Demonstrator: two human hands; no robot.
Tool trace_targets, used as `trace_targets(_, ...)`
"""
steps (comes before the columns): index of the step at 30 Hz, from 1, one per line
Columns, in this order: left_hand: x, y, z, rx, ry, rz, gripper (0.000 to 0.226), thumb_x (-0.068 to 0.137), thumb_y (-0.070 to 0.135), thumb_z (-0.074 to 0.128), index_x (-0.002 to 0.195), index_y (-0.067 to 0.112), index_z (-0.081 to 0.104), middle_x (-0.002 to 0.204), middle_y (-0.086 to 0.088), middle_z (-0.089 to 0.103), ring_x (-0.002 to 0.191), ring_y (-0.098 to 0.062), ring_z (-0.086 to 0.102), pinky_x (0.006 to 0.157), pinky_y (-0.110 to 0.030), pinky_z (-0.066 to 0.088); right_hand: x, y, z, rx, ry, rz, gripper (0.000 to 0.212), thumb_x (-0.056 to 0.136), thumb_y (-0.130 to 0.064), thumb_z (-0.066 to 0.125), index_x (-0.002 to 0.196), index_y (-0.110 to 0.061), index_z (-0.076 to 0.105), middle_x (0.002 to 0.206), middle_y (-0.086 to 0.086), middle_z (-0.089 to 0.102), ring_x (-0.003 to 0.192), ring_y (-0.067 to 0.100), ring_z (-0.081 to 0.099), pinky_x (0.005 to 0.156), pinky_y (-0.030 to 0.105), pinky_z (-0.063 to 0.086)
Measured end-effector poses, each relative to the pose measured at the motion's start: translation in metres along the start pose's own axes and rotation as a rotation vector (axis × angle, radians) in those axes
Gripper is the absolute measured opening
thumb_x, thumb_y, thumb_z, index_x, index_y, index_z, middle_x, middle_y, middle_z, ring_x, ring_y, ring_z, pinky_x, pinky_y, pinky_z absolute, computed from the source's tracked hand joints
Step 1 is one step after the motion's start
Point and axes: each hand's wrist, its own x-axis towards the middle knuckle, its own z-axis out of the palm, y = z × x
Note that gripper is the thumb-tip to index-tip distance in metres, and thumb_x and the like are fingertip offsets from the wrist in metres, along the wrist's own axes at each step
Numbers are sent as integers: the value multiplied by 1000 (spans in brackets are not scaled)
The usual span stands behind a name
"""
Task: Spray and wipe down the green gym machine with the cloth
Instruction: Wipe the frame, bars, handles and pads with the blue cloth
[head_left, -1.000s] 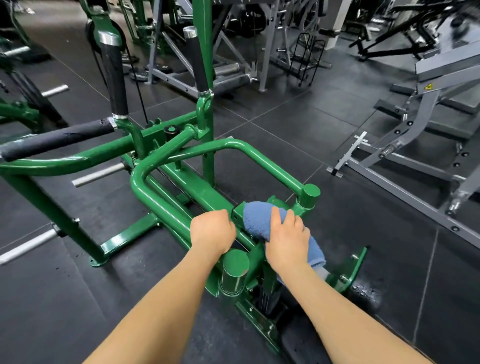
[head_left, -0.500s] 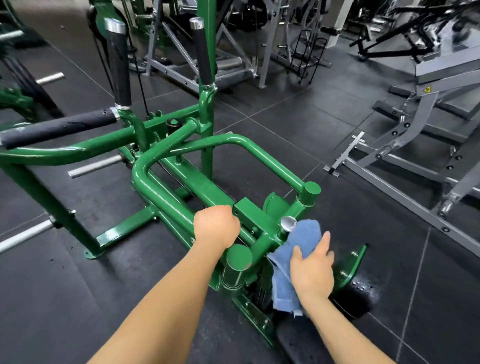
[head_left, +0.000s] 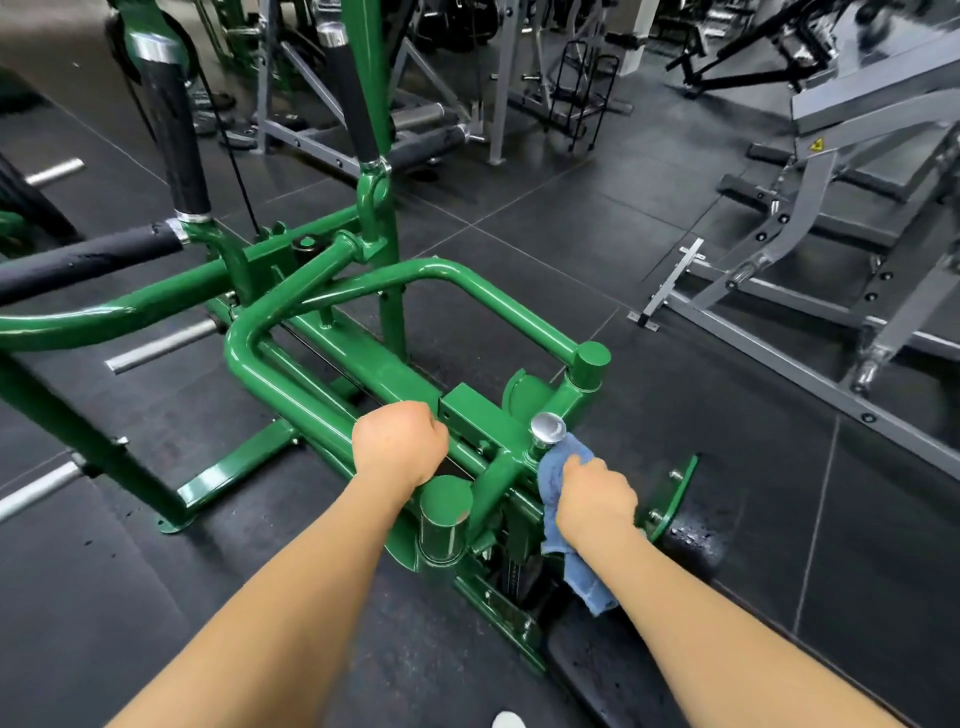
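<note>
Dark rubber gym floor (head_left: 649, 249). Right hand (head_left: 597, 496) clamps blue cloth (head_left: 558, 470) just below chrome knob (head_left: 547, 429); left hand (head_left: 399, 444) fisted on green machine (head_left: 415, 374), left of knob.

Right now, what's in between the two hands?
In the head view, the green machine's frame bar runs between the left hand and the right hand, which holds the blue cloth just below the shiny silver knob.

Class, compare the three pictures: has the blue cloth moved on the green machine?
Yes. The blue cloth has slid off the top of the green machine, down below its chrome knob, under the right hand.
</note>
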Motion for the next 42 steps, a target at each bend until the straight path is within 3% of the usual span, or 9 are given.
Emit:
trace_targets(4,-3,1,-4,2,-6,4,30,88,24,35,61,15,45,58,1,50,56,-23,47,53,-23,37,-10,-2,-12,-41,-137,-50,42,93,-14,56,134,-10,50,134,10,52,118,29,55,90,38,52)
trace_targets(6,-3,2,-5,3,-3,8,31,88,24,34,61,15,47,58,1,51,55,-22,47,53,-23,38,-5,2,-29,16,-64,15,39,92,-11,57,130,-5,54,130,14,56,116,31,57,91,40,52)
trace_targets(10,0,1,-2,2,20,-1,29,85,25,36,60,14,45,56,0,49,53,-22,42,50,-23,32,14,23,-37,13,122,163,82,92,-30,56,153,-10,4,151,31,20,126,38,46,91,36,47)
trace_targets(15,4,-1,3,8,6,7,25,80,24,37,57,15,40,51,1,39,48,-20,32,47,-22,27,17,-8,17,161,4,209,97,89,-41,55,152,-14,-13,154,32,-1,134,55,23,105,55,34)
trace_targets(20,3,-1,3,1,9,14,23,79,22,37,56,16,36,51,1,34,49,-20,28,47,-22,25,-3,-18,42,-73,118,101,75,100,-15,40,151,-6,-13,151,37,9,127,56,36,92,42,50)
trace_targets(31,5,1,1,-7,7,7,31,86,24,37,56,16,39,52,2,39,51,-21,36,49,-23,32,29,19,3,53,55,34,88,90,-34,59,153,-18,0,153,24,17,130,42,40,98,43,45)
trace_targets(34,7,-1,3,28,-7,-9,31,85,25,39,56,14,42,52,1,41,49,-22,37,49,-23,30,19,-2,10,-15,85,39,85,89,-29,60,152,-14,5,148,22,31,122,37,48,94,40,48)
trace_targets(38,6,0,3,19,-11,-17,29,83,24,39,56,15,41,51,1,39,48,-22,35,48,-22,30,-7,-22,24,-185,69,0,82,94,-22,51,152,-4,-5,149,34,23,119,42,51,91,40,50)
trace_targets(42,3,2,-1,19,-32,-22,29,83,23,39,54,16,39,51,1,36,49,-21,33,49,-21,29,-30,-26,16,-113,72,-99,85,92,-21,54,153,-6,-4,147,32,29,111,37,58,77,32,53)
